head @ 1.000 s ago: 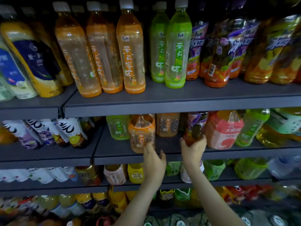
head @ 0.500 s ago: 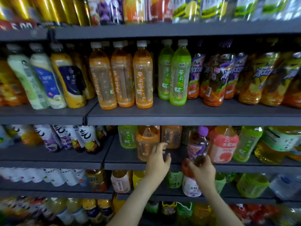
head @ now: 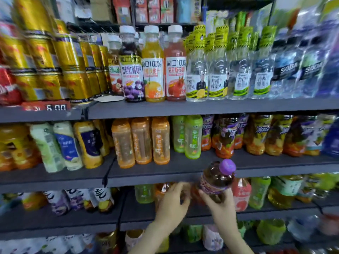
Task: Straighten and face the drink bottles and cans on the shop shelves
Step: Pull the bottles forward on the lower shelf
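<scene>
Two hands work at lower centre of the frame: the right hand [head: 222, 208] grips the purple-capped bottle [head: 218, 178] low on its body; the left hand [head: 172, 204], fingers loosely spread, seems to steady an orange bottle [head: 161, 188]. Best set the held one upright, label forward

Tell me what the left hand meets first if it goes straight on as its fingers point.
Probably the orange bottle just beyond the fingertips of the left hand on that shelf, beside the purple-capped bottle the right hand holds. The frame is blurred, so I cannot tell whether they touch.
</scene>
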Demonstrator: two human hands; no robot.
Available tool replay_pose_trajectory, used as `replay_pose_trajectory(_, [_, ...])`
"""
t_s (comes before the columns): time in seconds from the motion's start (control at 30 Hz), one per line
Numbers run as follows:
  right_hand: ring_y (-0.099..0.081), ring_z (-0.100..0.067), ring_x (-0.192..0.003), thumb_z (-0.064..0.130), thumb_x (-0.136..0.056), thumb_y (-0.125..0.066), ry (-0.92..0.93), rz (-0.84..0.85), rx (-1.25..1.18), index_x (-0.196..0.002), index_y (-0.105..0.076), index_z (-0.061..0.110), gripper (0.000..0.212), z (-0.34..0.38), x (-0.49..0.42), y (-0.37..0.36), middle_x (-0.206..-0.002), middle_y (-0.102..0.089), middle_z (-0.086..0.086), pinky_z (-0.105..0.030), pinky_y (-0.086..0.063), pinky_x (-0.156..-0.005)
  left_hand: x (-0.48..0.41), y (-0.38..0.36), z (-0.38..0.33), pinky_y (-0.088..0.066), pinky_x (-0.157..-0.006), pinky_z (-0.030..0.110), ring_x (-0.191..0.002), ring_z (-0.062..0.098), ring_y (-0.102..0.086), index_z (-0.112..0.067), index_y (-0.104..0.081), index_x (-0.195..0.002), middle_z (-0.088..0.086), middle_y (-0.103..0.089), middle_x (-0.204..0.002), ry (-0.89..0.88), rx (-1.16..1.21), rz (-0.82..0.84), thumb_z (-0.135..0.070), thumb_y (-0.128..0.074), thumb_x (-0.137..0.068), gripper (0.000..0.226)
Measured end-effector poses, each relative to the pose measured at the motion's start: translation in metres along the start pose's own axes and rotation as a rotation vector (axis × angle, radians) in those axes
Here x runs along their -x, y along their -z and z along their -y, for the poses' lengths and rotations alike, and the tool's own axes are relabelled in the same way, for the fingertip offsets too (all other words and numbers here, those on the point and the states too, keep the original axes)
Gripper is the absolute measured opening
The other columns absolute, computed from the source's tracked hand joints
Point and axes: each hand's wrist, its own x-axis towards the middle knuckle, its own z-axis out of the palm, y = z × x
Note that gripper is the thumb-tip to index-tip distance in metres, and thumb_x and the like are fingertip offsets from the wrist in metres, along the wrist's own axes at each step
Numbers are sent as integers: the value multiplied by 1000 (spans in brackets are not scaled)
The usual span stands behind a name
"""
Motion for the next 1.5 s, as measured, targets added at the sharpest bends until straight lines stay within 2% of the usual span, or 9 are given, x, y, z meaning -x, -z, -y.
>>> replay_pose_trajectory(0.17, [-50,7,-87,6,-72,-80,117,-110,144,-90,-60,12,28,17,-46,0,-92,-49,-2,-5,-36,-76,-29,11,-4,-44,-85,19,-104,9,-57,-23,-54,-117,-8,-58,-111,-22,-47,-148,-17,-56,-91,27])
replay_pose_trajectory(0.33, [-56,-20,-95,17,-74,-79,75,-156,205,-104,-62,8,36,18,-99,-4,-102,-52,-8,-26,-42,-82,-69,-6,-20,-46,-80,24,-100,15,-58,-18,-53,-117,-2,-56,-113,30,-46,-223,-21,-56,-92,25])
replay_pose_trajectory(0.4, [-54,-27,-104,22,-75,-78,92,-94,331,-116,-58,6,49,14,-125,-5,-110,-54,-10,-33,-43,-89,-88,-17,-27,-46,-81,26,-104,17,-57,-16,-49,-122,0,-53,-117,71,-57,-256,-22,-56,-91,32])
replay_pose_trajectory(0.53, [-50,-31,-115,25,-77,-77,122,34,469,-132,-46,-1,69,5,-157,-11,-120,-55,-16,-30,-39,-93,-123,-35,-34,-47,-87,30,-115,22,-52,-13,-40,-132,5,-46,-128,215,-31,-360,-19,-62,-88,49])
replay_pose_trajectory(0.77, [-32,-22,-135,16,-87,-66,178,138,417,-146,-21,5,75,-11,-164,-16,-145,-35,-11,-14,-21,-101,-165,-53,-32,-49,-88,38,-115,29,-49,-7,-34,-130,13,-48,-126,281,-68,-428,-29,-68,-84,61])
replay_pose_trajectory(0.93, [-23,-24,-141,20,-94,-56,185,167,442,-149,-11,5,73,-18,-167,-18,-153,-23,-12,-26,-24,-110,-176,-58,-28,-51,-80,42,-108,33,-54,-4,-38,-125,16,-54,-119,329,-157,-406,-35,-67,-83,60])
replay_pose_trajectory(1.03, [-25,-24,-141,22,-95,-55,143,161,458,-150,-9,5,74,-20,-170,-17,-154,-23,-12,-27,-28,-108,-178,-56,-30,-50,-85,45,-109,34,-54,-2,-39,-125,18,-54,-120,380,-135,-380,-34,-69,-81,62])
replay_pose_trajectory(1.3, [-37,-28,-129,14,-94,-54,160,96,502,-145,-26,5,59,-28,-124,1,-137,-41,-13,-38,-44,-96,-132,-59,-44,-45,-97,42,-123,32,-44,-8,-27,-142,14,-39,-138,299,-98,-307,-23,-62,-88,66])
replay_pose_trajectory(1.5, [-46,-20,-113,6,-92,-54,190,42,446,-127,-46,4,37,-47,-75,39,-119,-52,-11,-13,-31,-91,-74,-92,-53,-37,-100,33,-126,24,-41,-10,-44,-133,8,-46,-133,2,-116,-206,-17,-55,-91,44])
